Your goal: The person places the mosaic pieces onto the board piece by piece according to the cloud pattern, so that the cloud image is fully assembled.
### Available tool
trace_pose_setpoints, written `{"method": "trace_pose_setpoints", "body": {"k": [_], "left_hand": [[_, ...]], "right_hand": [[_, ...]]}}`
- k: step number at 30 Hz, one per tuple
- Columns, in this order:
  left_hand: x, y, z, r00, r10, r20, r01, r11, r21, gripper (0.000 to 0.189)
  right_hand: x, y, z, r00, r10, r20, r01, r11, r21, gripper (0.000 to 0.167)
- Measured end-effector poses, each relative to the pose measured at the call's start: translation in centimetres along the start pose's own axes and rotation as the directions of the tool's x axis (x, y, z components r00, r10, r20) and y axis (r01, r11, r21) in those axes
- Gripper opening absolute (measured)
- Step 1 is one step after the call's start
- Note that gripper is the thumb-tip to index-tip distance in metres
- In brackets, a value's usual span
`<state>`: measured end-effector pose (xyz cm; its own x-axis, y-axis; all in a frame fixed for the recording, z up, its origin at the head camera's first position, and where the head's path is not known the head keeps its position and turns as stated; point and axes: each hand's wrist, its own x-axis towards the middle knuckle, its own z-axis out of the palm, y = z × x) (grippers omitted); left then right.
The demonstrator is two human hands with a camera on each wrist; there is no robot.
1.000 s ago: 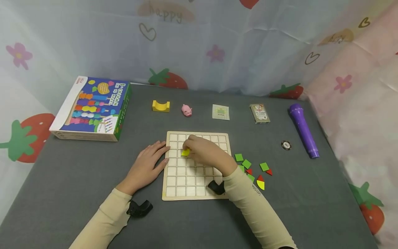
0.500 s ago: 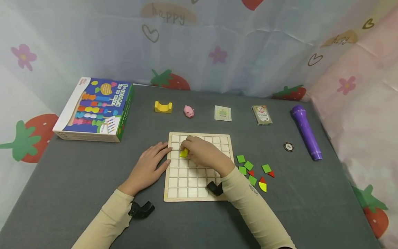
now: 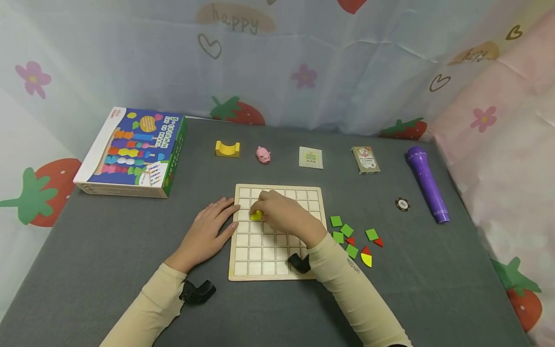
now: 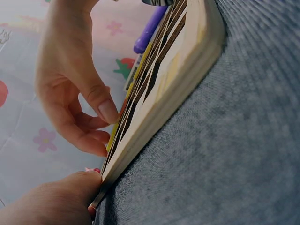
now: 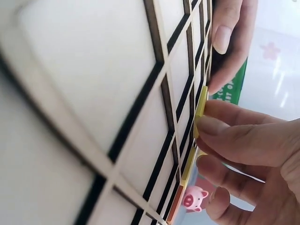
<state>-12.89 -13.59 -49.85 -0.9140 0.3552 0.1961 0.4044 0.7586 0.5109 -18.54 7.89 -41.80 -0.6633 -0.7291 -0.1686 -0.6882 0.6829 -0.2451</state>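
Fingers of my left hand (image 3: pixel 204 236) lie straight in the head view, thumb apart from them, their tips at the left rim of the wooden grid board (image 3: pixel 255 267), I judge to stop it sliding. My right hand (image 3: pixel 284 212) reaches across, thumb and fingertips clamped on a yellow piece (image 3: pixel 256 216) over a cell toward the far left, one column in from the rim. Right of the board lie loose green squares (image 3: pixel 336 221), red triangles (image 3: pixel 378 242) and a yellow quarter-round (image 3: pixel 366 260), probably there for my right hand's easy reach. A pattern card (image 3: pixel 310 158) lies beyond the board, likely placed where I can look at it.

From the left wrist, my left thumb touches the board's rim, while my right thumb and fingers bend down to the surface; a light pinch seems enough for something so thin.

From the right wrist, thumb and index finger pinch the yellow piece at its edge, presumably to line it up with the grid. Past it show a second yellow piece (image 5: pixel 189 166) and an orange-red piece (image 5: pixel 175 206). Whether the pinched one is fully seated, I cannot tell
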Motion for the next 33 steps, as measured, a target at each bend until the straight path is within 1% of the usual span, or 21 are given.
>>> {"method": "trace_pose_setpoints", "body": {"k": [4, 7, 10, 13, 16, 20, 23, 28, 31, 33], "left_hand": [[0.0, 0.1, 0.1, 1.0, -0.002, 0.006, 0.002, 1.0, 0.002, 0.048], [0.0, 0.1, 0.1, 1.0, -0.003, 0.006, 0.003, 1.0, 0.003, 0.048], [0.0, 0.1, 0.2, 1.0, -0.003, 0.004, 0.003, 1.0, 0.002, 0.048], [0.0, 0.0, 0.3, 1.0, -0.002, 0.003, 0.002, 1.0, -0.004, 0.048], [0.0, -0.1, 0.3, 1.0, -0.006, 0.002, 0.006, 1.0, -0.01, 0.048], [0.0, -0.1, 0.3, 1.0, -0.009, 0.001, 0.009, 1.0, -0.01, 0.048], [-0.1, -0.1, 0.4, 1.0, -0.009, 0.001, 0.009, 1.0, -0.012, 0.048], [-0.1, -0.1, 0.4, 1.0, -0.005, -0.01, 0.005, 1.0, -0.014, 0.048], [-0.1, -0.1, 0.3, 1.0, -0.004, -0.011, 0.004, 1.0, -0.007, 0.048], [0.0, -0.1, 0.3, 1.0, -0.006, -0.006, 0.006, 1.0, -0.004, 0.048]], "right_hand": [[-0.4, 0.0, 0.1, 1.0, 0.009, -0.016, -0.01, 1.0, -0.028, 0.028], [-1.0, 0.0, -0.3, 0.999, 0.024, -0.044, -0.024, 1.0, -0.013, 0.029], [-2.2, 0.4, -1.0, 0.995, 0.037, -0.089, -0.035, 0.999, 0.03, 0.029], [-3.8, 1.4, -1.6, 0.99, 0.067, -0.126, -0.059, 0.996, 0.065, 0.028], [-5.9, 2.8, -2.1, 0.982, 0.108, -0.154, -0.097, 0.992, 0.075, 0.028], [-9.3, 4.4, -2.5, 0.969, 0.194, -0.152, -0.184, 0.98, 0.078, 0.031], [-12.2, 5.4, -2.6, 0.954, 0.261, -0.145, -0.249, 0.964, 0.096, 0.032], [-16.4, 6.6, -1.9, 0.921, 0.374, -0.105, -0.361, 0.924, 0.123, 0.03], [-18.4, 7.0, -1.2, 0.902, 0.426, -0.074, -0.415, 0.901, 0.123, 0.023], [-19.5, 7.0, -0.8, 0.895, 0.444, -0.048, -0.435, 0.891, 0.132, 0.018]]}}
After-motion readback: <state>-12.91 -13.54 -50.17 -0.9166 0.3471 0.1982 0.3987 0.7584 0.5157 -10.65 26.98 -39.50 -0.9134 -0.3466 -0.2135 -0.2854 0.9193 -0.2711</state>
